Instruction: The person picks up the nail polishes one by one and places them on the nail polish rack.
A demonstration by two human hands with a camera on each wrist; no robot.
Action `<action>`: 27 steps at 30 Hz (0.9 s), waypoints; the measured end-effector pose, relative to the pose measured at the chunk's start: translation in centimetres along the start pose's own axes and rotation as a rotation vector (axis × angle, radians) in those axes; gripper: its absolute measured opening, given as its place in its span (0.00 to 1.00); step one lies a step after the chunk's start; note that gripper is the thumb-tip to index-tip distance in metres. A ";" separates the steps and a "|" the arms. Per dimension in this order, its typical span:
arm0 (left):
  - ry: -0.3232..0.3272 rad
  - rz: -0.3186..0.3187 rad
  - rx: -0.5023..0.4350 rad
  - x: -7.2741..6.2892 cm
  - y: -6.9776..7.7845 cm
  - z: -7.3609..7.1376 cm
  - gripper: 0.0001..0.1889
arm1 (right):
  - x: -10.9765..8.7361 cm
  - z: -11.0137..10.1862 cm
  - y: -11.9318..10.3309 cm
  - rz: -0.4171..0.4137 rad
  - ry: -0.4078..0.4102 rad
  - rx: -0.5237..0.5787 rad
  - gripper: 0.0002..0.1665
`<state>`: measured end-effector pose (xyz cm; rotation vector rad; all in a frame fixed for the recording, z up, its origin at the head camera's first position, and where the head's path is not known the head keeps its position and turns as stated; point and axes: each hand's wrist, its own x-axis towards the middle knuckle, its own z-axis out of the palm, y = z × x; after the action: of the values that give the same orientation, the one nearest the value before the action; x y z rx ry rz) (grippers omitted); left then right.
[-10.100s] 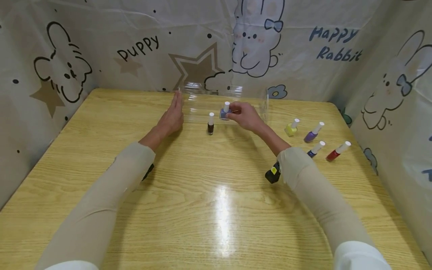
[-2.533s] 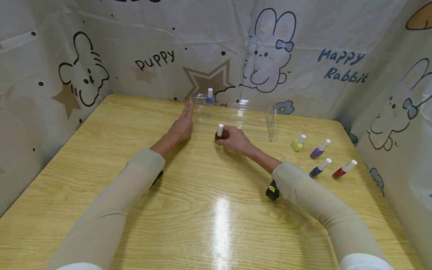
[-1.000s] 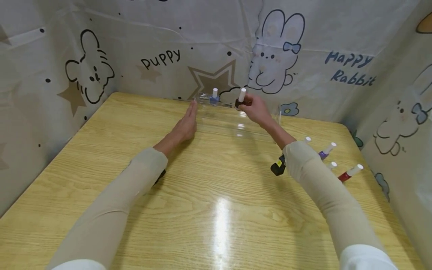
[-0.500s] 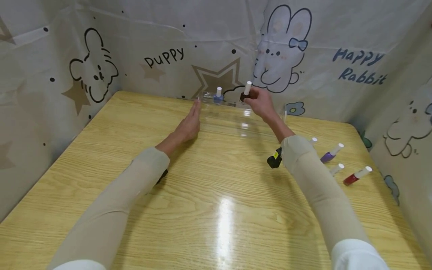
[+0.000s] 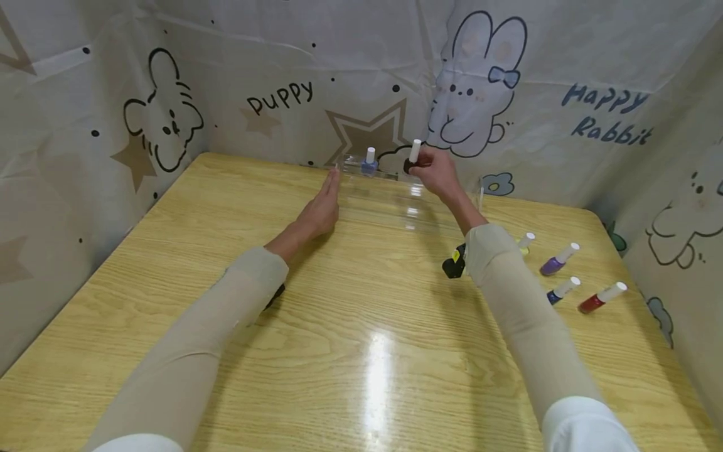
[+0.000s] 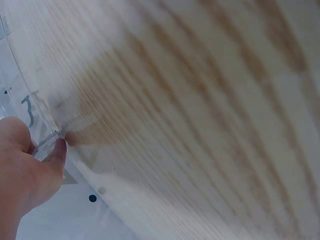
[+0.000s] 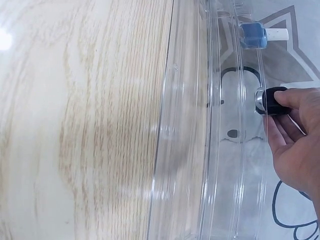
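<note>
A clear stepped acrylic rack [image 5: 378,199] stands at the back of the table. My left hand [image 5: 318,213] is at its left end; in the left wrist view the thumb and fingers of the left hand [image 6: 35,172] pinch the rack's clear edge. My right hand [image 5: 439,172] grips a dark nail polish bottle [image 7: 272,101] with a white cap, upright at the rack's top tier. The bottle's glass base meets the tier's edge in the right wrist view. To its left, a blue nail polish bottle [image 5: 369,164] stands on the same top tier.
On the table to the right are a yellow polish bottle [image 5: 526,243], partly behind the right sleeve, a purple one [image 5: 556,262], a dark blue one [image 5: 559,292] and a red one [image 5: 595,301]. A printed cloth [image 5: 254,50] hangs close behind the rack.
The blue bottle went onto the top tier first. My right hand then took the dark bottle from the table and raised it to that tier. My left hand stayed at the rack's end.
</note>
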<state>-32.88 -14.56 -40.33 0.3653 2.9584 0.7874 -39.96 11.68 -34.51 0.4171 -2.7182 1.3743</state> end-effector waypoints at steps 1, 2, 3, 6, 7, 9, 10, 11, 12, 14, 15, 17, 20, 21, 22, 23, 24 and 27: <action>-0.002 -0.002 -0.004 0.0 0.0 0.0 0.36 | 0.0 0.0 0.1 0.000 0.000 -0.009 0.16; -0.003 -0.004 -0.009 0.0 0.0 0.0 0.36 | 0.0 0.0 0.2 -0.001 -0.002 -0.016 0.16; -0.004 -0.008 -0.018 0.0 0.1 0.0 0.36 | 0.0 0.0 0.3 -0.001 -0.003 -0.026 0.16; -0.006 -0.022 -0.030 0.0 0.1 0.0 0.36 | 0.0 0.0 0.4 0.002 -0.017 -0.057 0.17; -0.006 -0.026 -0.031 0.0 0.1 0.0 0.36 | 0.0 0.0 0.4 0.000 -0.022 -0.067 0.17; -0.006 -0.032 -0.029 0.0 0.1 0.0 0.36 | 0.1 0.0 0.3 0.000 -0.034 -0.076 0.17; -0.004 -0.032 -0.027 0.0 0.0 0.0 0.36 | 0.0 0.0 0.2 0.001 -0.039 -0.075 0.17; -0.001 -0.031 -0.023 0.0 0.1 0.0 0.36 | 0.0 0.0 0.2 -0.003 -0.041 -0.078 0.17; 0.001 -0.031 -0.023 0.0 0.1 0.0 0.36 | 0.0 0.0 0.3 -0.007 -0.042 -0.079 0.16; 0.002 -0.027 -0.016 0.0 0.2 0.0 0.36 | 0.0 0.0 0.3 -0.009 -0.046 -0.079 0.16; 0.002 -0.025 -0.014 0.0 0.2 0.0 0.36 | 0.0 0.0 0.3 -0.009 -0.048 -0.077 0.16; 0.000 -0.023 -0.005 -0.1 0.3 0.0 0.36 | 0.0 0.0 0.4 -0.007 -0.053 -0.080 0.16; -0.008 -0.023 0.004 -0.1 0.3 -0.1 0.36 | 0.1 0.0 0.4 0.008 -0.059 -0.076 0.17; -0.009 -0.026 0.000 -0.1 0.3 -0.1 0.36 | 0.1 0.0 0.3 0.015 -0.061 -0.074 0.17; -0.009 -0.027 -0.002 -0.1 0.3 -0.1 0.36 | 0.2 0.0 0.3 0.025 -0.062 -0.075 0.18; -0.009 -0.029 -0.006 -0.1 0.3 -0.1 0.36 | 0.3 0.1 0.3 0.035 -0.064 -0.075 0.18; -0.008 -0.030 -0.012 -0.1 0.3 -0.1 0.36 | 0.4 0.1 0.3 0.043 -0.065 -0.076 0.18; -0.005 -0.030 -0.016 -0.1 0.3 -0.1 0.36 | 0.5 0.1 0.1 0.070 -0.072 -0.077 0.20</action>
<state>-32.77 -14.40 -40.09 0.3214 2.9437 0.8049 -40.51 11.58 -34.55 0.3760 -2.8591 1.2896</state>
